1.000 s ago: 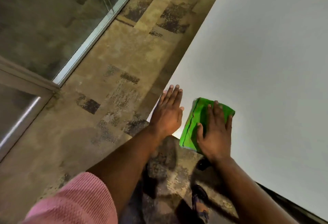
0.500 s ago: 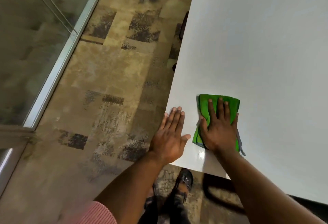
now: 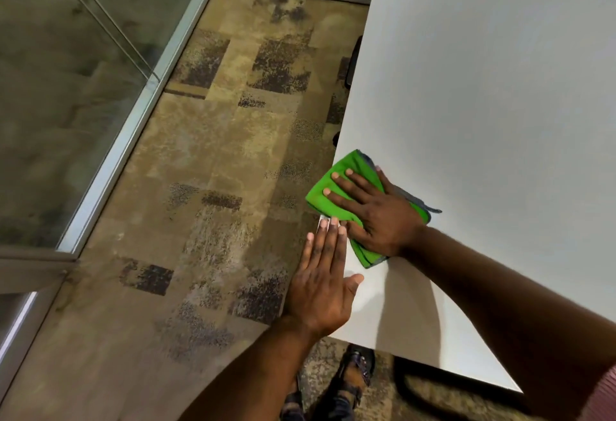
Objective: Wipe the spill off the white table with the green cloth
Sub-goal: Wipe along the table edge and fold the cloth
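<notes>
Out on the left, patterned carpet (image 3: 206, 160) beside a glass partition (image 3: 66, 87). At the table's (image 3: 483, 104) near-left edge, the left hand (image 3: 321, 290) lies flat, fingers (image 3: 328, 244) straight and released, grasping nothing, apparently bracing. Just beyond it, the right hand (image 3: 373, 212) presses the green cloth (image 3: 336, 200) down with spread fingers, one corner overhanging the edge. This looks like mid-wipe; no spill is visible. Next move likely calls for firm pressure and a sweep back onto the table.
</notes>
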Demonstrator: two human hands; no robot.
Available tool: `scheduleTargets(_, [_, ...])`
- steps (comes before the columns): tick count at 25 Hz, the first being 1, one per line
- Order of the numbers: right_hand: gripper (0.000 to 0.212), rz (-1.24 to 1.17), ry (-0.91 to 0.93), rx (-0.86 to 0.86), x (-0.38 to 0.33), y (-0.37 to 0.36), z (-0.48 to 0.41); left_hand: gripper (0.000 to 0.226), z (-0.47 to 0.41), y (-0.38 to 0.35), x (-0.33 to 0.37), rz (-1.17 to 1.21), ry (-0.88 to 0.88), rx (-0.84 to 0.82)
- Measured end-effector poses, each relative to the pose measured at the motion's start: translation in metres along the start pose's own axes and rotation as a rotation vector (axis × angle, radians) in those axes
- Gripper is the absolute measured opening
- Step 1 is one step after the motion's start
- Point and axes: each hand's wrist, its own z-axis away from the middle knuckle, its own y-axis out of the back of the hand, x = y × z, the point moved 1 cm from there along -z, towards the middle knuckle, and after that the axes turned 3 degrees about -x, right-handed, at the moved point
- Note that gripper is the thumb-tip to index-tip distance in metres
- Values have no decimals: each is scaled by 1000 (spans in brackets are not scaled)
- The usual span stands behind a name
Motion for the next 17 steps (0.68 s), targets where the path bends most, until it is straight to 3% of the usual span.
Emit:
scheduleTargets(3, [66, -16, 47, -35, 7, 3, -9, 78, -2, 1, 1, 14, -4, 6])
scheduleTargets(8, [68, -73, -246, 38, 21, 20, -48, 76, -3, 4, 0, 27, 1, 16])
scheduleTargets(13, [64, -73, 112, -35, -19, 3, -1, 79, -2, 3, 1, 10, 27, 11])
scheduleTargets(15, [66, -57, 20, -22, -24, 1, 1, 79, -2, 2, 0, 11, 21, 13])
scheduleTargets(17, [69, -47, -207, 16, -19, 1, 3, 78, -3, 1, 0, 2, 10, 18])
